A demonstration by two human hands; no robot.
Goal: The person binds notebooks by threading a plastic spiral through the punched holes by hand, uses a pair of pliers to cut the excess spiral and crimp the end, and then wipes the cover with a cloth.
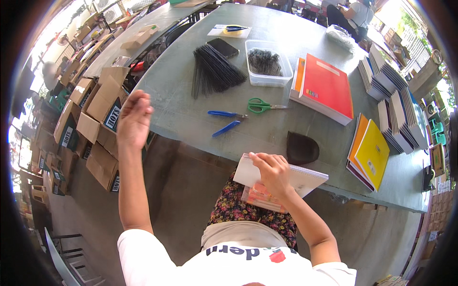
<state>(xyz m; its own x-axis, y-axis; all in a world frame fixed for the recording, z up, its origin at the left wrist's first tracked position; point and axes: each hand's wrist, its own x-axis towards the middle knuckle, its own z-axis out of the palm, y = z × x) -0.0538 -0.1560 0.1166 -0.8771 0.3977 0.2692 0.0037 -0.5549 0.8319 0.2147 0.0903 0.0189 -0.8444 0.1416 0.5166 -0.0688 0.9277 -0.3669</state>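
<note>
At lower centre, a white notebook [286, 175] is pinned on the lap by the right hand [273, 172], fingers curled over its edge. The left hand [134, 120] is raised at centre left, loosely open, empty. Unsupported, the notebook could be tipped off the pink stack [260, 197].

Notebook-binding workshop, binding coils [213, 71], stacked notebooks [393, 102]

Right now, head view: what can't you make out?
- Right hand covers part of the white notebook; its binding edge is hidden.
- Left hand is raised and blurred; whether it holds anything is unclear.
- Contents of the clear tray: too small to identify.
- Book stacks bend at the fisheye rim.
</note>
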